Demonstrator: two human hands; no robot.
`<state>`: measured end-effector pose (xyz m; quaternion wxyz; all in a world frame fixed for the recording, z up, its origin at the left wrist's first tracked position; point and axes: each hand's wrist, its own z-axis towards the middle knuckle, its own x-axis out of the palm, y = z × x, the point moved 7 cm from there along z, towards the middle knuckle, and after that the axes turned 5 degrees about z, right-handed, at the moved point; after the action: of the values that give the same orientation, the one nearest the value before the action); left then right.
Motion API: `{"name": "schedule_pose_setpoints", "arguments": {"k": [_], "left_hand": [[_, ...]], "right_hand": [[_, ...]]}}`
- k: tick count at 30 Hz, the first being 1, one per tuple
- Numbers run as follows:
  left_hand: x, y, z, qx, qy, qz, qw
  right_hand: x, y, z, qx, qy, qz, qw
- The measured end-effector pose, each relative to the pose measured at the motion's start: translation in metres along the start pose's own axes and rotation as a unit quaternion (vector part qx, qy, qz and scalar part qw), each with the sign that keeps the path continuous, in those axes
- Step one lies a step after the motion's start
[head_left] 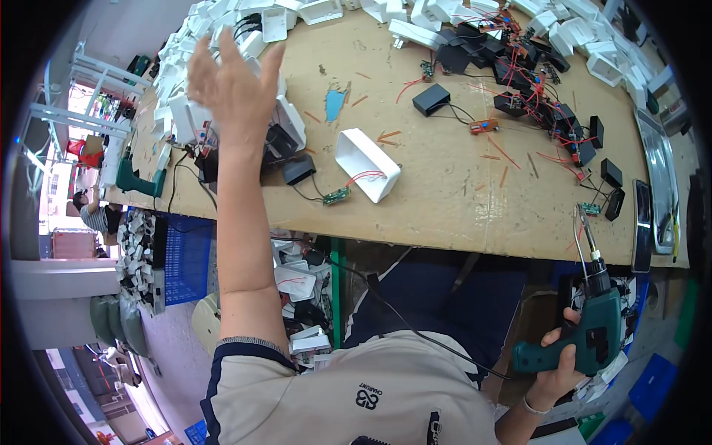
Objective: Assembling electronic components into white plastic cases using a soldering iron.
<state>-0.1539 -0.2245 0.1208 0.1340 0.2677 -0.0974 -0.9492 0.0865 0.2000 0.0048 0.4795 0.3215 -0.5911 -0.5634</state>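
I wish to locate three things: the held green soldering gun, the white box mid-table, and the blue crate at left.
Green soldering gun [604, 314], head view: on its green housing.
White box [363, 159], head view: on its inner surface.
Blue crate [188, 259], head view: on its slotted side wall.

Across the brown desk [437, 185], white open plastic housings [365, 163], black rectangular cases [430, 99], green circuit boards [337, 196] and thin orange strips [504, 176] are scattered.

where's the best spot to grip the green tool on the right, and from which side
Likely the handle, from the near side: it juts leftward from the body of the green tool as a stubby grip, beside the right hand, while the slim metal tips point away, toward the table.
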Motion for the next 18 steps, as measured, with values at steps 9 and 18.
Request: {"name": "schedule_pose_setpoints", "arguments": {"k": [9, 18], "left_hand": [[0.138, -0.169, -0.003, -0.184, 0.578, -0.384, 0.696], [0.158, -0.122, 0.030, -0.228, 0.399, -0.466, 0.756]], "right_hand": [[-0.009, -0.008, 0.008, 0.007, -0.028, -0.003, 1.000], [-0.018, -0.010, 0.011, 0.013, -0.030, 0.025, 0.999]]}}
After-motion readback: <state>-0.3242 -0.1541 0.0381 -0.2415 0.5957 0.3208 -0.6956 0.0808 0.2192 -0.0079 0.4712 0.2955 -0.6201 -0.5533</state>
